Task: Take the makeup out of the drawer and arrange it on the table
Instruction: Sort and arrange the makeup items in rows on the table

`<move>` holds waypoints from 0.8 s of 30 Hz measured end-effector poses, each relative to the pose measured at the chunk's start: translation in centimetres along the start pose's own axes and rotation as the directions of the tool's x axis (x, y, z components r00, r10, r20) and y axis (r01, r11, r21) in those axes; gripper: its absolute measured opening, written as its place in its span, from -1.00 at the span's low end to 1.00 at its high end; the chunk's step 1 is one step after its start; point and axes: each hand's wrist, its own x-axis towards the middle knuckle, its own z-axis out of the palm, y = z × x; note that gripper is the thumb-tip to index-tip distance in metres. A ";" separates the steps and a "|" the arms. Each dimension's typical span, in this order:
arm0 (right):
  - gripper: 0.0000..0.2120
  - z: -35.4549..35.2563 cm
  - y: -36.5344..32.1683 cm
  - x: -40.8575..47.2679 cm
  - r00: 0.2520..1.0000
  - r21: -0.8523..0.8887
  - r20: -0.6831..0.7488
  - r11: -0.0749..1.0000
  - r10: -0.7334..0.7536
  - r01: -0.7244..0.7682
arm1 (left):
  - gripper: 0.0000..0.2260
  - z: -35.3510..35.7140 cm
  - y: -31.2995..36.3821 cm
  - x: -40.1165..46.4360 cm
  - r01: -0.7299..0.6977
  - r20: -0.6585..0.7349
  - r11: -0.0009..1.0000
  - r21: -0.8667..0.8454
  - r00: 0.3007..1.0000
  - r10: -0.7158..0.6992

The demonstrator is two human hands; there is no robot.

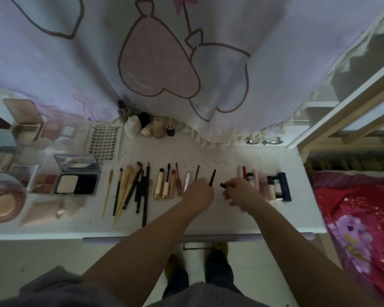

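Makeup wand [212, 177], thin, dark, in left hand [198, 191] grip; right hand [238, 191] grip pinching dark cap [224, 185]

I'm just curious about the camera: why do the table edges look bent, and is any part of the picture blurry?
Head view: the wide-angle lens bows the white table and the curtain. The room is dim and evenly lit, with no glare. The palettes at the left edge look soft and smeared; the brushes and both hands, left hand and right hand, are sharper.
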 end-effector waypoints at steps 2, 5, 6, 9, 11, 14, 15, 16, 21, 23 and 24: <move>-0.72 0.5 -0.2 1.2 1.000 -0.187 -0.010 0.982 -0.024 0.021 | -0.79 -0.2 0.3 0.9 0.019 -0.039 0.987 0.158 0.999 -0.013; -0.79 1.9 -0.5 2.6 0.993 -0.332 -0.058 0.940 -0.104 0.079 | -0.81 -0.6 0.3 1.8 0.089 -0.041 0.931 0.355 0.996 -0.080; -0.80 2.4 -0.6 2.9 0.990 -0.384 -0.055 0.918 -0.128 0.098 | -0.81 -0.8 0.3 2.0 0.100 -0.047 0.910 0.403 0.995 -0.089; -0.79 3.6 -0.9 4.0 0.985 -0.554 -0.011 0.821 -0.174 0.139 | -0.79 -0.8 0.0 2.4 0.092 -0.063 0.855 0.510 0.996 -0.070; -0.76 4.1 -1.1 4.6 0.984 -0.623 0.040 0.766 -0.172 0.159 | -0.80 -0.9 -0.2 2.6 0.099 -0.057 0.822 0.561 0.995 -0.081; -0.73 4.2 -1.3 5.1 0.973 -0.698 0.111 0.681 -0.202 0.221 | -0.80 -1.1 -0.4 2.7 0.105 -0.049 0.804 0.586 0.994 -0.093; -0.70 3.9 -1.3 5.1 0.971 -0.704 0.117 0.671 -0.211 0.231 | -0.80 -1.2 -0.3 2.7 0.105 -0.051 0.806 0.582 0.994 -0.092; -0.67 3.4 -1.4 5.1 0.967 -0.700 0.108 0.674 -0.229 0.238 | -0.80 -1.2 -0.2 2.7 0.108 -0.062 0.810 0.577 0.994 -0.089; -0.72 -2.9 -1.9 6.1 0.955 -0.618 -0.020 0.755 -0.297 0.222 | -0.79 0.7 2.7 2.4 0.005 -0.154 0.901 0.434 0.986 0.068; -0.77 -5.7 -1.9 6.6 0.965 -0.588 -0.040 0.786 -0.261 0.188 | -0.80 2.8 4.6 2.4 -0.075 -0.116 0.933 0.352 0.986 0.123; -0.80 -6.7 -1.8 6.9 0.968 -0.588 -0.031 0.788 -0.248 0.183 | -0.80 3.9 5.4 2.4 -0.093 -0.081 0.941 0.325 0.989 0.125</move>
